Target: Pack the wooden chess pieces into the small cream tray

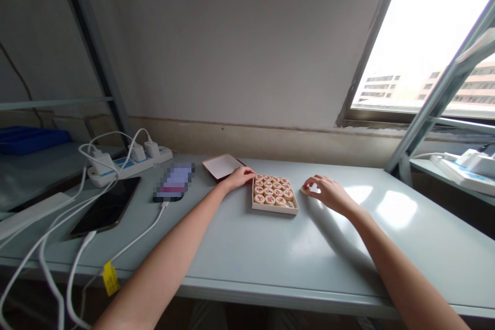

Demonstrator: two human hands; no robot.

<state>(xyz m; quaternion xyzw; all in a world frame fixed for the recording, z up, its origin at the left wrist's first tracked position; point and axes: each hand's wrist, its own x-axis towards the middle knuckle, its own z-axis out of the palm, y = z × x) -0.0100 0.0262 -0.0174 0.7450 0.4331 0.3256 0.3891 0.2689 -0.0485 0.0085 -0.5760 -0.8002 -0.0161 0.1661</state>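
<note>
A shallow box (275,210) on the desk holds several round wooden pieces in rows, most with red characters and one at the front right corner with dark marks. My left hand (240,178) touches the box's back left corner, its fingers closed together. To the right of the box, my right hand (323,192) has its fingertips closed on a round wooden piece (303,191) at the desk surface. Behind my left hand lies an open box lid (222,166), its pale inside facing up.
The grey desk (247,260) carries a phone (176,181) on a cable, a dark tablet (107,205) and a power strip (131,165) with white chargers at the left. White cables loop over the front left edge. Metal posts stand at both sides.
</note>
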